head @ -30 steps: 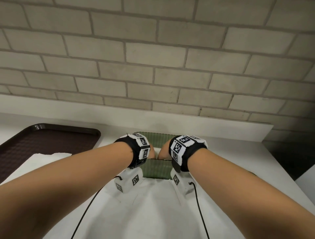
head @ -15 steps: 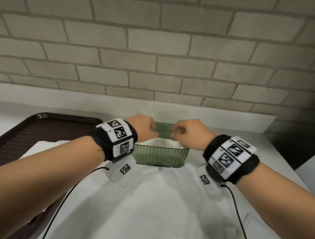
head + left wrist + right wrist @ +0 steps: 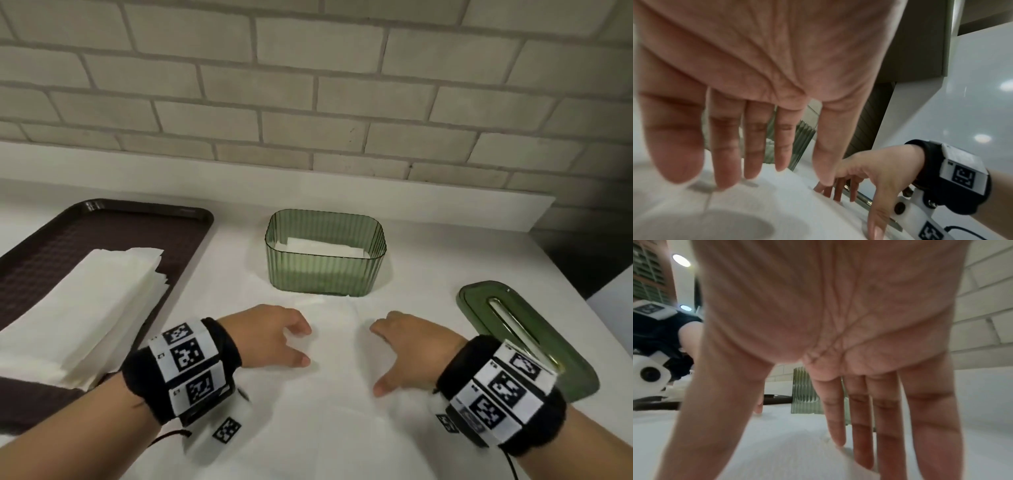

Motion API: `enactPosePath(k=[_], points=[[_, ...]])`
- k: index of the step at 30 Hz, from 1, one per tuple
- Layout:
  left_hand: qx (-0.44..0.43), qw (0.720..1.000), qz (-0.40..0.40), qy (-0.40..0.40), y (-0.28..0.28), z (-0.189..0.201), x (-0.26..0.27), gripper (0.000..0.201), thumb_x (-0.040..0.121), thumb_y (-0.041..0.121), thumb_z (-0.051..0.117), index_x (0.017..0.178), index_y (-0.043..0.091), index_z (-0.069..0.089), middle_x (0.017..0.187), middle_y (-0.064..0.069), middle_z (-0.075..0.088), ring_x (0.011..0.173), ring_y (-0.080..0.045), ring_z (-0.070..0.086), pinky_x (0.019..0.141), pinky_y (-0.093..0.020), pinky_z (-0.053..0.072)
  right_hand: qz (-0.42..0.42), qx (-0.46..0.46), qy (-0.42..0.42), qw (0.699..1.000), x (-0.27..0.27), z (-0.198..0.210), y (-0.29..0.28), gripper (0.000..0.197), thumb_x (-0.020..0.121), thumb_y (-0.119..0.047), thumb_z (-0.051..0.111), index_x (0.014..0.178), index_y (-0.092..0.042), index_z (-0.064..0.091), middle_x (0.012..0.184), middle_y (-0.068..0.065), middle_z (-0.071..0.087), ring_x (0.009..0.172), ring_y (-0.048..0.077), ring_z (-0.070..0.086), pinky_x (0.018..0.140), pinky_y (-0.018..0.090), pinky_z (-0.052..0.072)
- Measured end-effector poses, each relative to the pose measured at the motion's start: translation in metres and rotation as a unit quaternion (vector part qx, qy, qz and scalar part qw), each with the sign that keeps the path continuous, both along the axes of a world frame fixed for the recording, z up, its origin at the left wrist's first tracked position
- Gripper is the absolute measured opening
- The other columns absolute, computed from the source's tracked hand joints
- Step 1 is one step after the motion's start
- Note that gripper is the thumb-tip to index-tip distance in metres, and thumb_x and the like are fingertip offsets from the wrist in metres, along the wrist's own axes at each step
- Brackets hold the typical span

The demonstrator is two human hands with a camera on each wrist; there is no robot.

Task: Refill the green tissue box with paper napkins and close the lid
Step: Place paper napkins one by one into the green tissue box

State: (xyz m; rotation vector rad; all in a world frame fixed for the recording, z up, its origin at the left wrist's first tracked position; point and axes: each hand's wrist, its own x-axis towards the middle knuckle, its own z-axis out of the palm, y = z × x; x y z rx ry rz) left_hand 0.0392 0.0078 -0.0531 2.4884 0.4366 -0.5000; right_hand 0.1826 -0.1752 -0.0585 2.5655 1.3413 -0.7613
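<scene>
The ribbed green tissue box (image 3: 323,274) stands open on the white counter with a low layer of white napkins (image 3: 322,248) inside. Its green lid (image 3: 520,329) with a slot lies flat to the right. A stack of white napkins (image 3: 85,308) rests on the brown tray (image 3: 102,226) at left. A spread white napkin (image 3: 329,394) lies in front of the box. My left hand (image 3: 274,337) and right hand (image 3: 407,346) hover over it, palms down, fingers straight and spread, holding nothing. The left wrist view shows the box (image 3: 801,141) past my fingers (image 3: 754,146); the right wrist view shows the box (image 3: 803,394) too.
A pale brick wall (image 3: 308,85) and a white ledge (image 3: 274,185) run behind the counter. The counter's right edge drops off beside the lid at the dark gap (image 3: 589,260).
Both hands have drawn back from the box's rim toward me and now hover over the spread napkin. The head view has tilted down, bringing the lid and napkin stack into sight.
</scene>
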Motion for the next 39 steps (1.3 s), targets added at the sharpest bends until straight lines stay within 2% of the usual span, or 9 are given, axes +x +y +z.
enactPosePath(k=[12, 14, 16, 18, 22, 27, 30, 33, 39], points=[[0.001, 0.995, 0.097, -0.032, -0.015, -0.023, -0.026, 0.076, 0.070, 0.031, 0.078, 0.135, 0.032, 0.038, 0.134, 0.010, 0.036, 0.124, -0.009, 0.039, 0.104, -0.024, 0.037, -0.150, 0.095, 0.053, 0.983, -0.016, -0.003, -0.014, 0.074, 0.068, -0.033, 0.080, 0.131, -0.023, 0.043, 0.123, -0.004, 0.050, 0.108, 0.014, 0.052, 0.083, 0.021, 0.045], [0.009, 0.993, 0.110, -0.036, -0.013, -0.022, -0.031, 0.077, 0.070, 0.029, 0.078, 0.135, 0.033, 0.036, 0.133, 0.010, 0.036, 0.125, -0.009, 0.038, 0.104, -0.024, 0.036, -0.169, 0.128, 0.061, 0.975, -0.014, -0.003, -0.018, 0.051, 0.069, -0.027, 0.079, 0.113, -0.022, 0.055, 0.099, -0.007, 0.054, 0.086, 0.009, 0.053, 0.065, 0.015, 0.041], [0.015, 0.993, 0.116, -0.034, -0.013, -0.022, -0.036, 0.079, 0.069, 0.028, 0.078, 0.135, 0.033, 0.035, 0.134, 0.010, 0.037, 0.124, -0.009, 0.038, 0.104, -0.025, 0.037, -0.181, 0.171, 0.068, 0.966, -0.012, -0.002, -0.022, 0.022, 0.069, -0.023, 0.078, 0.077, -0.020, 0.058, 0.071, -0.009, 0.049, 0.063, 0.006, 0.046, 0.052, 0.014, 0.033], [0.016, 0.992, 0.118, -0.033, -0.011, -0.023, -0.039, 0.079, 0.070, 0.026, 0.078, 0.136, 0.031, 0.034, 0.135, 0.010, 0.038, 0.123, -0.009, 0.040, 0.103, -0.025, 0.037, -0.190, 0.197, 0.090, 0.958, -0.011, 0.000, -0.027, 0.027, 0.071, -0.024, 0.077, 0.062, -0.010, 0.056, 0.061, -0.006, 0.046, 0.056, 0.009, 0.042, 0.052, 0.018, 0.032], [0.009, 0.992, 0.121, -0.041, -0.009, -0.023, -0.045, 0.079, 0.069, 0.025, 0.079, 0.135, 0.032, 0.035, 0.134, 0.011, 0.040, 0.121, -0.008, 0.042, 0.101, -0.022, 0.038, -0.194, 0.277, 0.078, 0.938, -0.010, 0.004, -0.035, 0.037, 0.075, -0.030, 0.074, 0.067, 0.000, 0.056, 0.057, -0.003, 0.045, 0.055, 0.012, 0.040, 0.054, 0.023, 0.030], [0.000, 0.992, 0.112, -0.052, -0.012, -0.023, -0.045, 0.072, 0.066, 0.027, 0.081, 0.126, 0.034, 0.042, 0.120, 0.013, 0.045, 0.109, -0.005, 0.046, 0.094, -0.018, 0.039, -0.217, 0.452, 0.098, 0.860, -0.011, 0.026, -0.039, 0.010, 0.085, -0.026, 0.066, 0.089, -0.017, 0.068, 0.081, -0.003, 0.073, 0.075, 0.015, 0.068, 0.071, 0.034, 0.055], [0.002, 0.994, 0.101, -0.047, -0.013, -0.023, -0.045, 0.058, 0.065, 0.028, 0.082, 0.111, 0.036, 0.047, 0.102, 0.017, 0.048, 0.086, 0.000, 0.046, 0.083, -0.015, 0.041, -0.221, 0.522, 0.106, 0.817, -0.006, 0.041, -0.036, 0.005, 0.086, -0.023, 0.066, 0.089, -0.022, 0.068, 0.084, -0.004, 0.074, 0.078, 0.014, 0.071, 0.071, 0.033, 0.056], [0.013, 0.996, 0.079, -0.033, -0.014, -0.023, -0.043, 0.052, 0.067, 0.030, 0.080, 0.111, 0.035, 0.052, 0.099, 0.018, 0.049, 0.082, 0.002, 0.044, 0.084, -0.015, 0.043, -0.213, 0.528, 0.110, 0.814, 0.005, 0.052, -0.024, 0.007, 0.086, -0.022, 0.066, 0.091, -0.021, 0.071, 0.084, -0.002, 0.074, 0.078, 0.015, 0.070, 0.071, 0.031, 0.055], [0.039, 0.999, 0.036, 0.001, -0.009, -0.016, -0.034, 0.049, 0.069, 0.028, 0.079, 0.114, 0.029, 0.058, 0.097, 0.018, 0.052, 0.086, -0.003, 0.050, 0.084, -0.016, 0.044, -0.207, 0.495, 0.145, 0.831, 0.029, 0.071, 0.018, 0.015, 0.088, -0.015, 0.064, 0.095, -0.002, 0.070, 0.092, 0.016, 0.071, 0.078, 0.022, 0.064, 0.075, 0.036, 0.053]])
